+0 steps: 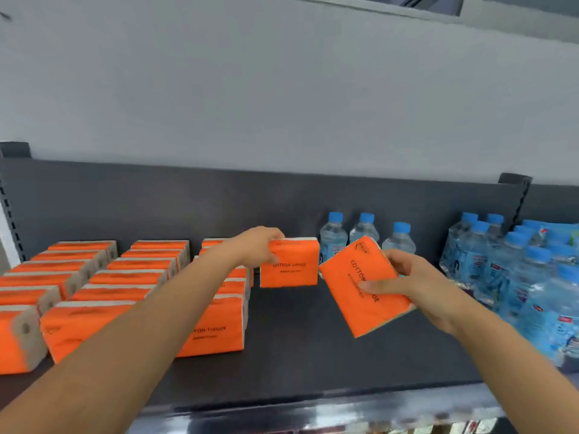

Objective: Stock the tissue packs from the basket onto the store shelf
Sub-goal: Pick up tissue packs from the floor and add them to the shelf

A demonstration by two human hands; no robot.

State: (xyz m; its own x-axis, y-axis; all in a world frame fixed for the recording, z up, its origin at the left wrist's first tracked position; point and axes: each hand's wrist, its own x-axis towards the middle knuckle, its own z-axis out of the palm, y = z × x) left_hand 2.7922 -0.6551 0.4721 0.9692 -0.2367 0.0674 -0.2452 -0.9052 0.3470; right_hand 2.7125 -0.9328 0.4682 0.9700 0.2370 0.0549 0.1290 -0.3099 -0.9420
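head view: the left grip (pixel 257 247) pinches the upright pack (pixel 289 270) at 12 o'clock of the shelf (pixel 297 349), just before the water bottles (pixel 365 231); the right grip (pixel 416 286) grasps the tilted pack (pixel 360 296) at 2 o'clock; stocked packs (pixel 128 277) fill 9 o'clock.

orange tissue packs (pixel 289 266), dark grey shelf (pixel 297 355), blue-capped bottles (pixel 365 228)

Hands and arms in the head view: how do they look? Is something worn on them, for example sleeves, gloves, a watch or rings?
The left forearm and right forearm are bare, with no sleeve up to the picture's edge. The left hand and right hand wear no gloves. No watch, bracelet or ring is visible on the parts that show.
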